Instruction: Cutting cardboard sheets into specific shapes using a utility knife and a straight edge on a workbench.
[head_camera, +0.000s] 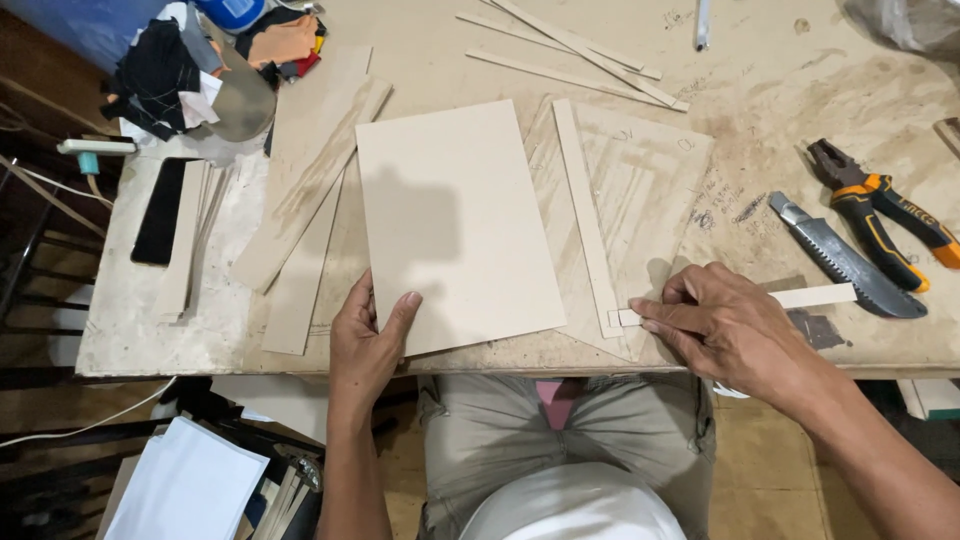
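Nearest the camera, the left hand (368, 335) pinches the near edge of a rectangular board sheet (455, 225), thumb on top and fingers tucked under where it overhangs the table (150, 320). Off to the right, well apart from it, the right hand (725, 325) presses a short cardboard strip (740, 303) flat, fingertips closed on its left end. That strip lies crosswise, long axis left to right, its left end touching the near end of a long strip (585, 215) that runs away from the person, the two meeting at a corner.

Both strips look light, thin and fairly stiff, likely to bend or slide if pushed; holding them flat near the joint seems safest. The sheet looks rigid enough to lift by one edge, its long axis pointing away and slightly leftward.

Further right lie a utility knife (850, 262) and orange-handled pliers (880, 205); more offcut strips (580, 50) sit at the far side, a dark phone (160, 210) at the left.
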